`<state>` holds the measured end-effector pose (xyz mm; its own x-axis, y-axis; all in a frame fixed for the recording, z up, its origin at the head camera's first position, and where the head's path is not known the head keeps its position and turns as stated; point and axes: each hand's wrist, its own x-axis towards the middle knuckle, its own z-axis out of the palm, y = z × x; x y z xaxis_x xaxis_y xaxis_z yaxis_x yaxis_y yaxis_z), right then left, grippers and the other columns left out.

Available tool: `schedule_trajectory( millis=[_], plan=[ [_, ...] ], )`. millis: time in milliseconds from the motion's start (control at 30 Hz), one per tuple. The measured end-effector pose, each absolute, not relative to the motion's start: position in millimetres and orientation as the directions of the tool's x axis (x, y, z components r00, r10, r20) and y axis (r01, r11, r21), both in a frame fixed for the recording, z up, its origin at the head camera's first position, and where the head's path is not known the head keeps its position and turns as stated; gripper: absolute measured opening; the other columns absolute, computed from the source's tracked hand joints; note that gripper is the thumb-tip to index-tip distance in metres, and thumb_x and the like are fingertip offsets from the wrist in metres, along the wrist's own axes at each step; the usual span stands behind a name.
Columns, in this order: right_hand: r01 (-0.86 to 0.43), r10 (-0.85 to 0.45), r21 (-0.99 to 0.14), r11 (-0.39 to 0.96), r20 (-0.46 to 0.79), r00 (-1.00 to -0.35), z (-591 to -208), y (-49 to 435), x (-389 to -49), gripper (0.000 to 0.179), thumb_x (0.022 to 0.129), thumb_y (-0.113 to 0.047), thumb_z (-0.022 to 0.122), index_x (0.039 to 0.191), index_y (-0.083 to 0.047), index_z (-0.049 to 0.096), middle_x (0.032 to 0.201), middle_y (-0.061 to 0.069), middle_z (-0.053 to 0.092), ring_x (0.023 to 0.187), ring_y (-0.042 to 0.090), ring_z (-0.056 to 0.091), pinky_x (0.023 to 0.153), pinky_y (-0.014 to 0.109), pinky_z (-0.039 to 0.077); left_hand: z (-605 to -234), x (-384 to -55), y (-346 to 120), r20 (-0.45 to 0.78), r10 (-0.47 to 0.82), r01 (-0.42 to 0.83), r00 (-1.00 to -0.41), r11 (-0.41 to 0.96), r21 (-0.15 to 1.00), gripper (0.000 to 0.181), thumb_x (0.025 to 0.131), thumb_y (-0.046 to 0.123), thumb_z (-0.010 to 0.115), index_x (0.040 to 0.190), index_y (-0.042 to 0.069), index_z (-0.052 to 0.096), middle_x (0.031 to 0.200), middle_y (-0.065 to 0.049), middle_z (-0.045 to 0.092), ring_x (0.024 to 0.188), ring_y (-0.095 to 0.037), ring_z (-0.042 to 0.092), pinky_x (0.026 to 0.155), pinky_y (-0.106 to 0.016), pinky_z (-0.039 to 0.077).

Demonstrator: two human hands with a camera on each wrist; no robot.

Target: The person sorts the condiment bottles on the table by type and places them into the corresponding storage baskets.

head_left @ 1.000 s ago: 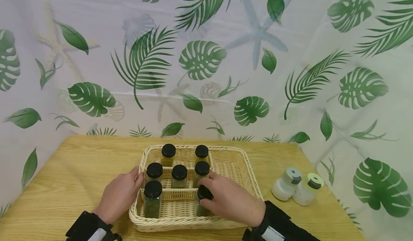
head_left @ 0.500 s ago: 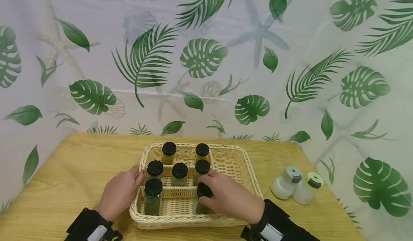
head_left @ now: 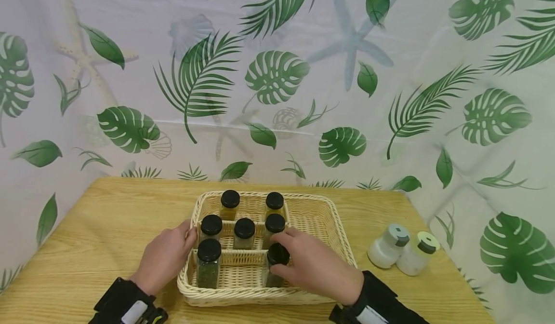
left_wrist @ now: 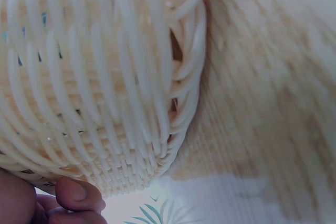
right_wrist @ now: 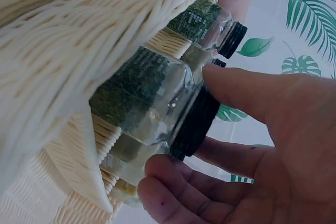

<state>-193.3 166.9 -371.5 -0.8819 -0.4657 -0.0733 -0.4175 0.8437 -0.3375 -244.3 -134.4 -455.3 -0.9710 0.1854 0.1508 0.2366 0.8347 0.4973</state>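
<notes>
A pale wicker basket with dividers holds several glass spice jars with black lids. My left hand grips the basket's left rim; in the left wrist view its fingertips curl at the wickerwork. My right hand holds the front right spice jar by its black lid, thumb on one side and fingers on the other. That jar stands upright in the front compartment, with dark green flakes inside. Another green-filled jar stands at the front left.
More spice jars stand behind: a middle one, a left one, a right one, and two amber ones at the back. Two white shakers stand on the wooden table to the right. A leaf-print cloth hangs behind.
The right fingers have spread slightly, showing more of the front right jar's lid. The left hand stays on the rim. The view has shifted a little.
</notes>
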Motion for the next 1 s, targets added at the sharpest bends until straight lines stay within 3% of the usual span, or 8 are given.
schedule_trajectory(
  millis=[167,300,400,700,1000],
  plan=[
    [-0.391,-0.431,-0.339,0.856,-0.050,-0.901,-365,177,-186,0.049,0.092,-0.044,0.072,0.131,-0.015,0.063,0.115,0.004,0.066,0.090,0.015,0.065,0.074,0.033,0.053,-456,-244,-133,0.149,0.187,0.237,-0.971,0.836,0.494,0.028,0.109,0.026,0.041,0.097,0.009,0.059,0.057,0.000,0.044,0.047,-0.014,0.043,0.048,-0.030,0.030],
    [-0.367,-0.387,-0.308,0.878,-0.002,-0.922,-362,190,-182,0.049,0.093,-0.047,0.069,0.131,-0.016,0.064,0.121,0.006,0.067,0.101,0.021,0.067,0.082,0.040,0.054,-455,-244,-132,0.150,0.190,0.240,-0.970,0.839,0.489,0.028,0.109,0.026,0.041,0.099,0.009,0.060,0.057,0.000,0.044,0.048,-0.014,0.043,0.049,-0.030,0.031],
    [-0.337,-0.344,-0.273,0.901,0.026,-0.939,-359,202,-180,0.046,0.094,-0.047,0.068,0.130,-0.018,0.064,0.119,0.003,0.067,0.101,0.019,0.067,0.082,0.039,0.054,-454,-244,-133,0.151,0.190,0.240,-0.970,0.838,0.489,0.027,0.109,0.026,0.041,0.101,0.008,0.060,0.057,0.000,0.044,0.048,-0.014,0.042,0.049,-0.030,0.030],
    [-0.256,-0.247,-0.183,0.949,0.072,-0.966,-346,251,-181,0.041,0.094,-0.039,0.070,0.127,-0.016,0.066,0.111,0.002,0.068,0.093,0.016,0.067,0.068,0.033,0.053,-455,-243,-134,0.152,0.200,0.249,-0.968,0.839,0.484,0.027,0.109,0.025,0.041,0.100,0.009,0.060,0.056,0.000,0.042,0.046,-0.014,0.040,0.048,-0.029,0.027],
    [-0.188,-0.187,0.009,0.982,0.127,-0.974,-351,308,-187,0.046,0.088,-0.031,0.077,0.124,-0.005,0.067,0.112,0.016,0.066,0.102,0.038,0.062,0.079,0.051,0.053,-455,-243,-135,0.165,0.203,0.259,-0.965,0.835,0.485,0.026,0.109,0.026,0.041,0.099,0.010,0.059,0.056,0.001,0.042,0.046,-0.014,0.040,0.048,-0.029,0.028]
  ],
)
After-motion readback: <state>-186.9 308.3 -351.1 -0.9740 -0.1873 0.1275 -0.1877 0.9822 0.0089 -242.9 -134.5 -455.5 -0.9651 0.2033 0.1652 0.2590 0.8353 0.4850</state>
